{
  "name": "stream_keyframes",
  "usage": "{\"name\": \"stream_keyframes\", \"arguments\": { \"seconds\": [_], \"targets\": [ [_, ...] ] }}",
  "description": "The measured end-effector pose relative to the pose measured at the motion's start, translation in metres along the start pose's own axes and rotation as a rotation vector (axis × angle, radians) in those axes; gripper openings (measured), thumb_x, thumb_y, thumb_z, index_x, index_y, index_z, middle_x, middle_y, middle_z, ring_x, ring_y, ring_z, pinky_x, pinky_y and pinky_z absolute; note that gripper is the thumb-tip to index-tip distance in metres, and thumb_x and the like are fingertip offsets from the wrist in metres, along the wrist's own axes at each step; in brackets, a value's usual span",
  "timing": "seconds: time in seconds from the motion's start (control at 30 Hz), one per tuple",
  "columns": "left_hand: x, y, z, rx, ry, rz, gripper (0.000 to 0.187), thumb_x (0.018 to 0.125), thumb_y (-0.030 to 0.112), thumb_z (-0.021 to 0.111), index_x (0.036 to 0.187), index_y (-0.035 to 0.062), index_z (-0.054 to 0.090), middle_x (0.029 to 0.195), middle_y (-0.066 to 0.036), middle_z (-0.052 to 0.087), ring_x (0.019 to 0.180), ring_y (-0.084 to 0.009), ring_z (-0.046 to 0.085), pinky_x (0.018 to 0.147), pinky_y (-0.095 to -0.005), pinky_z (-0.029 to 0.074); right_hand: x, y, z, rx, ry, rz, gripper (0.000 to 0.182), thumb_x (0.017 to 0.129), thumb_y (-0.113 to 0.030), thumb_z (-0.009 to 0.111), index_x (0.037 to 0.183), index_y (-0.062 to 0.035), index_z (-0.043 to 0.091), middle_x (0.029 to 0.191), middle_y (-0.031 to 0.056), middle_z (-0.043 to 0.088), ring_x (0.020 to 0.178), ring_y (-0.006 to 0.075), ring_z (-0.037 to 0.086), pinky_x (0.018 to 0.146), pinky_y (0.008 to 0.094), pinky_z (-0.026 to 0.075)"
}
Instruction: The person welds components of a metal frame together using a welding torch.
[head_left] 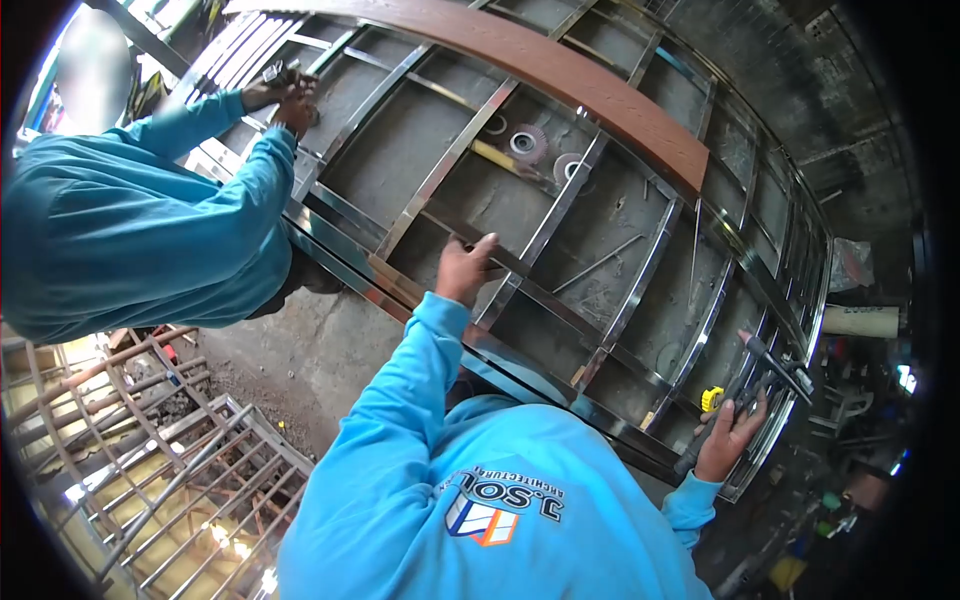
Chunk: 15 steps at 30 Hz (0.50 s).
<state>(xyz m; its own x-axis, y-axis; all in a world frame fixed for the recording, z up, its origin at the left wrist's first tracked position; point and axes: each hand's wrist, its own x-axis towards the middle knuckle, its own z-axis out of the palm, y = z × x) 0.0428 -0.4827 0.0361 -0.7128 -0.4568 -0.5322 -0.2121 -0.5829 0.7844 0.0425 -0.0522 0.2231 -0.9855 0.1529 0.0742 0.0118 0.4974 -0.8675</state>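
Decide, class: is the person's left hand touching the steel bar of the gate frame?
Touching. The head view shows the left hand lying on a diagonal steel bar of the gate frame, fingers curled over it, with no gap visible.

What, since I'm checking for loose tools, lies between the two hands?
Head view: only steel frame bars over concrete between left hand and right hand; tape measure beside the right.

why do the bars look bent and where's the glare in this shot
Head view: fisheye lens bows the straight bars of the steel frame and leaves dark corners; daylight glares off the polished rail by the left hand and the grille lower left; the right hand on a tool sits in dimmer shade; a blurred patch upper left.
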Motion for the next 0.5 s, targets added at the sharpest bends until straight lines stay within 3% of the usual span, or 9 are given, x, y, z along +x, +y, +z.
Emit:
{"name": "stream_keyframes", "arguments": {
  "seconds": [0.07,0.17,0.27,0.3,0.33,0.4,0.5],
  "targets": [
    [-0.003,-0.015,-0.023,-0.053,0.057,-0.016,0.041,0.098,0.022,0.070,0.125,-0.0005,0.049,0.115,-0.015,0.060,0.094,-0.0269,0.069,0.070,-0.0407,0.063,0.009,-0.011,0.022,-0.027,-0.056,0.001,0.059,0.104,-0.015,0.053,0.155,-0.0092,0.023,0.108,0.0141,0.060,0.066,0.0119,0.058,0.050,0.0228,0.048],
    [0.004,-0.022,-0.033,-0.087,0.104,-0.102,0.038,0.098,0.024,0.069,0.121,-0.0013,0.053,0.109,-0.013,0.063,0.090,-0.0253,0.068,0.073,-0.0409,0.061,0.027,-0.027,0.058,-0.031,-0.180,-0.026,0.063,0.103,-0.012,0.055,0.156,-0.0095,0.021,0.106,0.0141,0.060,0.068,0.0118,0.059,0.051,0.0233,0.049],
    [0.003,-0.015,-0.029,0.031,0.167,-0.005,0.033,0.097,0.025,0.070,0.111,-0.0039,0.061,0.096,-0.009,0.066,0.088,-0.0187,0.065,0.068,-0.0347,0.058,0.040,-0.042,0.088,-0.041,-0.317,-0.077,0.066,0.101,-0.008,0.056,0.157,-0.0093,0.020,0.101,0.0119,0.060,0.069,0.0106,0.058,0.053,0.0226,0.049],
    [0.008,-0.022,-0.031,0.229,0.260,0.110,0.032,0.096,0.026,0.071,0.105,-0.0043,0.064,0.094,-0.009,0.068,0.085,-0.0163,0.062,0.072,-0.0340,0.053,0.043,-0.045,0.093,-0.070,-0.370,-0.118,0.067,0.101,-0.008,0.056,0.157,-0.0088,0.020,0.102,0.0120,0.060,0.069,0.0105,0.058,0.054,0.0224,0.049],
    [0.010,-0.023,-0.032,0.260,0.290,0.087,0.032,0.095,0.027,0.072,0.102,-0.0042,0.065,0.094,-0.010,0.069,0.085,-0.0154,0.061,0.077,-0.0339,0.051,0.047,-0.044,0.096,-0.097,-0.420,-0.158,0.067,0.100,-0.008,0.057,0.156,-0.0082,0.020,0.102,0.0121,0.060,0.070,0.0104,0.058,0.055,0.0221,0.049],
    [0.015,-0.029,-0.031,0.152,0.283,0.054,0.033,0.095,0.027,0.072,0.102,-0.0043,0.065,0.093,-0.010,0.069,0.085,-0.0157,0.062,0.076,-0.0336,0.050,0.054,-0.045,0.104,-0.092,-0.467,-0.193,0.070,0.099,-0.007,0.060,0.156,-0.0069,0.021,0.105,0.0126,0.061,0.072,0.0098,0.059,0.056,0.0212,0.049],
    [0.021,-0.038,-0.029,0.094,0.250,0.000,0.034,0.097,0.028,0.070,0.107,-0.0043,0.062,0.097,-0.011,0.067,0.087,-0.0176,0.065,0.072,-0.0354,0.058,0.057,-0.047,0.113,-0.092,-0.521,-0.139,0.069,0.099,-0.008,0.061,0.156,-0.0068,0.021,0.106,0.0127,0.061,0.073,0.0094,0.059,0.057,0.0210,0.049]
  ]
}}
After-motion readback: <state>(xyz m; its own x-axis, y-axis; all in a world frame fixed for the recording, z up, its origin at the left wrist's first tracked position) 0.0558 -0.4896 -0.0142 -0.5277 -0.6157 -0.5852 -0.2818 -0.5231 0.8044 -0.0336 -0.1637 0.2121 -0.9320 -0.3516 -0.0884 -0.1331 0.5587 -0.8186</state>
